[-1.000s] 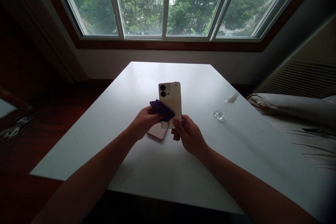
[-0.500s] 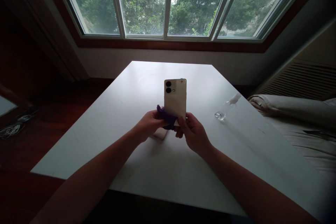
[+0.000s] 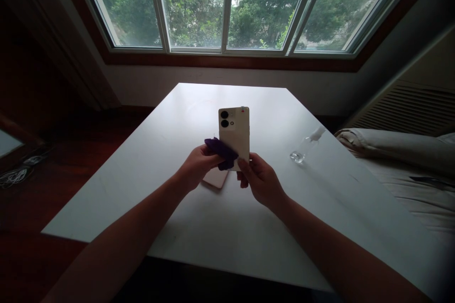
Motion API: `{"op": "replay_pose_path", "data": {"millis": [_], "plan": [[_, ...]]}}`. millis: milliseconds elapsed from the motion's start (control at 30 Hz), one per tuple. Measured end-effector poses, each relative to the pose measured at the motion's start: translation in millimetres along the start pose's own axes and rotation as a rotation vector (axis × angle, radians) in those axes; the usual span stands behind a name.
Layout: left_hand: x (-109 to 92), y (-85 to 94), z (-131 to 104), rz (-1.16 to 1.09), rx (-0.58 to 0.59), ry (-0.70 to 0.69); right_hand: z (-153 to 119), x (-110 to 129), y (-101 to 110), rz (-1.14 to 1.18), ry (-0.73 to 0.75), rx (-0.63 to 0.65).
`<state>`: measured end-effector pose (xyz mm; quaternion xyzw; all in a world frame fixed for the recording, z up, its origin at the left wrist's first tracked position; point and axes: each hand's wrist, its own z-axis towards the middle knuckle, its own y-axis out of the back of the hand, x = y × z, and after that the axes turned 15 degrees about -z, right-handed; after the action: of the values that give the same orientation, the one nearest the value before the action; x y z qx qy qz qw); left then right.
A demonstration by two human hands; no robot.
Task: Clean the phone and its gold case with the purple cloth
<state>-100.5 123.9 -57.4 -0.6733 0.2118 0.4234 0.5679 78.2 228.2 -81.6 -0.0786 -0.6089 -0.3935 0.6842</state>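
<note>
A pale smartphone stands upright above the table, its back with two dark camera lenses facing me. My right hand grips its lower right corner, thumb on the back and fingers behind. In my left hand a dark purple cloth is pinched and lies against the lower left of the phone's back. Beneath the hands, a flat pinkish rectangular object rests on the table, partly covered by my left hand and the cloth.
On the right of the white table lies a clear spray bottle with a whitish top. A bed with a rolled cover adjoins the right edge. Cables lie on the floor at left. A window is beyond the table.
The phone has shifted slightly left. My left hand and the purple cloth have moved a little left and up, and more of the flat pinkish object shows.
</note>
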Motion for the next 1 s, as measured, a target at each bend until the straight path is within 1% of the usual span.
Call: {"op": "replay_pose_path", "data": {"millis": [133,300,433,600,867,1000], "plan": [[-5,0.6,3,-0.084,-0.042,-0.071,-2,-1,-1,-0.038,0.009,0.054],[-12,1.5,4,-0.121,-0.059,-0.112,-3,-2,-2,-0.093,0.034,0.097],[-16,3.1,4,-0.138,-0.075,-0.143,-3,-1,-1,-0.135,0.059,0.103],[-20,8.3,6,-0.159,-0.052,-0.198,-1,1,3,-0.189,0.089,0.106],[-22,14.5,7,-0.026,-0.01,-0.287,-1,0,4,-0.328,0.133,0.072],[-22,16.7,8,-0.044,-0.026,-0.338,0,0,3,-0.394,0.153,0.068]]}}
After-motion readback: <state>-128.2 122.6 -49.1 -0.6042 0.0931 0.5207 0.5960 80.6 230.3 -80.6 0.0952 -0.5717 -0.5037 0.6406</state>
